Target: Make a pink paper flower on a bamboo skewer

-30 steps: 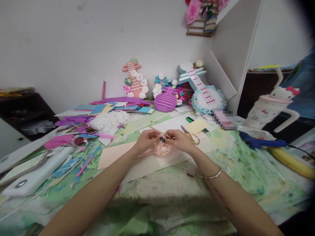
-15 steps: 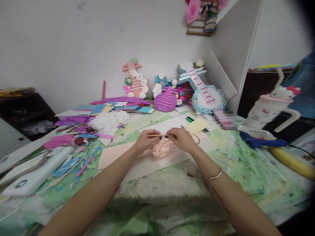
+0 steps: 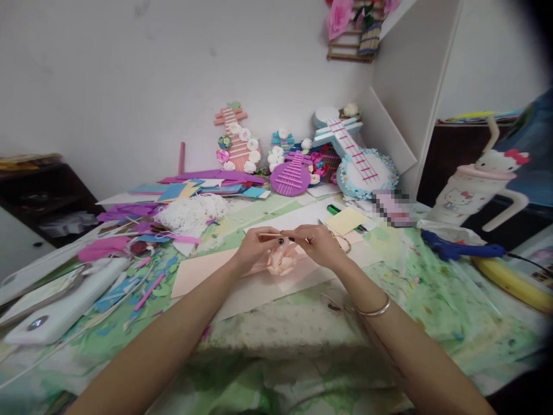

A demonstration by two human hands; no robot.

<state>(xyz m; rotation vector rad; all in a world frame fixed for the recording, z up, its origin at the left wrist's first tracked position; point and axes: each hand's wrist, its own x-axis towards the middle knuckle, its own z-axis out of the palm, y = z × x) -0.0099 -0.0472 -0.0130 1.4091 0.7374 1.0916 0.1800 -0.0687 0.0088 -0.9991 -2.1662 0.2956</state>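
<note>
My left hand [image 3: 254, 249] and my right hand [image 3: 317, 243] meet above the middle of the table, fingers pinched. Between them runs a thin tan stick [image 3: 272, 235], level, each end disappearing into the fingers. Whether a piece of paper is pinched with it is hard to make out. Just below the fingertips lies a peach paper flower [image 3: 280, 263] with layered petals. Under it are peach paper sheets [image 3: 203, 270]. Scissors [image 3: 343, 241] with gold handles lie right beside my right hand, partly covered by it.
A blue glue gun [image 3: 458, 249] and a banana [image 3: 512, 282] lie right, near a white tumbler [image 3: 466, 193]. Left are white shredded paper [image 3: 194, 212], colored scraps and a white power bank-like block [image 3: 64, 305]. Decorated model instruments [image 3: 290, 177] stand against the wall.
My right fingers have shifted slightly and cover more of the stick's right end. The flower has moved a touch to the left. My left hand stays nearly still.
</note>
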